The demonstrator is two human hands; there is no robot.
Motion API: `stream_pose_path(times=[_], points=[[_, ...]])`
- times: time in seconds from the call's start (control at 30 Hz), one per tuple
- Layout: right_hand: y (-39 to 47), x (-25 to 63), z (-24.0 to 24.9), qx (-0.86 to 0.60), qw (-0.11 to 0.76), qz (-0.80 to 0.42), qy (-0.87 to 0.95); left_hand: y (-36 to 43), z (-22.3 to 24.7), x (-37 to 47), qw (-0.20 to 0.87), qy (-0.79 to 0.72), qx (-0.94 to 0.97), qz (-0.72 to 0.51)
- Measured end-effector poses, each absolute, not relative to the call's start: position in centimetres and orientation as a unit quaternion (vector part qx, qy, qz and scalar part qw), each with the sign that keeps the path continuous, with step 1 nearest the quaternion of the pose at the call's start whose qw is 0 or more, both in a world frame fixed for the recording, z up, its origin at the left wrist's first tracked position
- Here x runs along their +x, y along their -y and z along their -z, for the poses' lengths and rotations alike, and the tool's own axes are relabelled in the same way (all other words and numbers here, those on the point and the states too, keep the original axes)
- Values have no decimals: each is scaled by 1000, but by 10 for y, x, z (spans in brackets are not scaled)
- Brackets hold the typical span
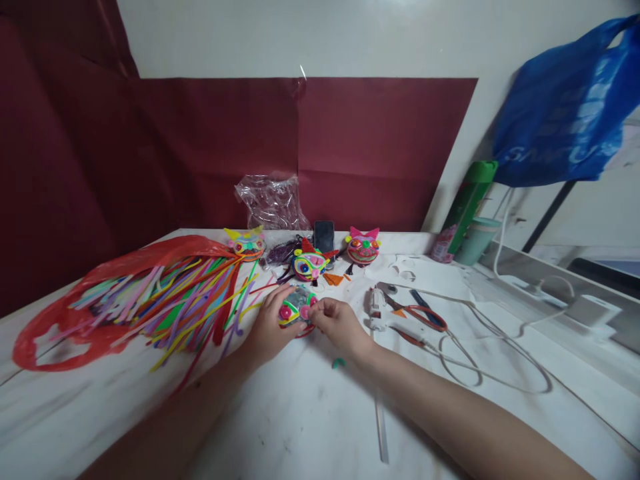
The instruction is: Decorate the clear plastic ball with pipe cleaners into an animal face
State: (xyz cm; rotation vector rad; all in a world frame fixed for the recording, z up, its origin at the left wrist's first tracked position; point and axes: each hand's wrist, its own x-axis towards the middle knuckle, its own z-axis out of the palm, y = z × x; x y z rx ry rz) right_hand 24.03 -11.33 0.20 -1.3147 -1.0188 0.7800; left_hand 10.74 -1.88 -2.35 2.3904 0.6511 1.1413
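Observation:
A round animal-head ornament (299, 297) sits on the white table, with a grey top, pink-red eyes, a pink nose and yellow and green trim. My left hand (273, 321) is wrapped round its left side, fingers over the top and thumb along the lower front. The fingers of my right hand (341, 324) are pinched together at the face, against the pink nose piece (305, 311). Whatever lies between those fingertips is hidden. A small green curved piece (339, 363) lies just below my right wrist.
Colourful fuzzy strips (175, 303) spill from a red plastic bag (60, 357) at left. Several similar heads stand behind, including a pink-eared one (363, 247), near a phone (324, 235). Rightward lie a glue gun (376, 308), orange-handled pliers (425, 317) and a looping cord (500, 379).

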Motion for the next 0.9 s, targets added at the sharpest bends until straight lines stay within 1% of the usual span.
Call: stream_pose_path(times=[0.67, 0.9], points=[[110, 238, 20, -611, 599, -232, 463, 29, 20, 111, 150, -215, 858, -441], [115, 245, 16, -605, 611, -251, 444, 31, 15, 111, 184, -228, 846, -446]])
